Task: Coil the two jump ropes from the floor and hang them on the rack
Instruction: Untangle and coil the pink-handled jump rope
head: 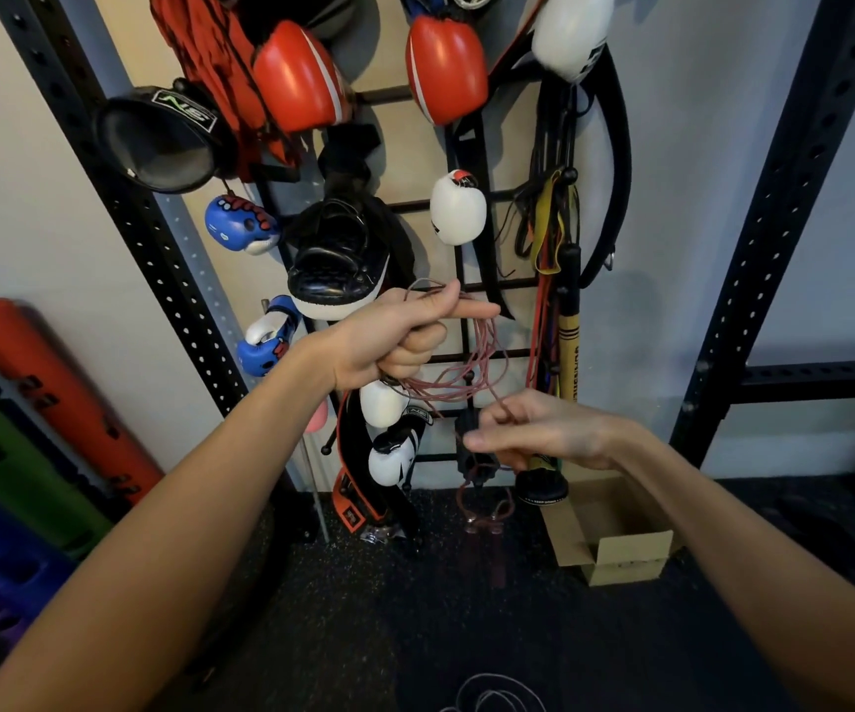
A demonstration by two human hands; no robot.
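Note:
My left hand [405, 334] is raised in front of the black wall rack [471, 352] and grips several loops of a thin red jump rope [482, 352]. Its index finger points right over the coil. Lower and to the right, my right hand [533, 429] pinches a strand of the same red rope between thumb and fingers. The rope's dark red handles [487, 531] dangle below, close to the floor. A second, pale grey jump rope [497, 696] lies in loose loops on the dark floor at the bottom edge.
The rack is crowded with red, white, blue and black boxing gloves [459, 208], pads, straps and resistance bands [551, 228]. An open cardboard box [615, 531] sits on the floor at right. Black perforated uprights [774, 223] flank the rack. Coloured mats [30, 429] lean at left.

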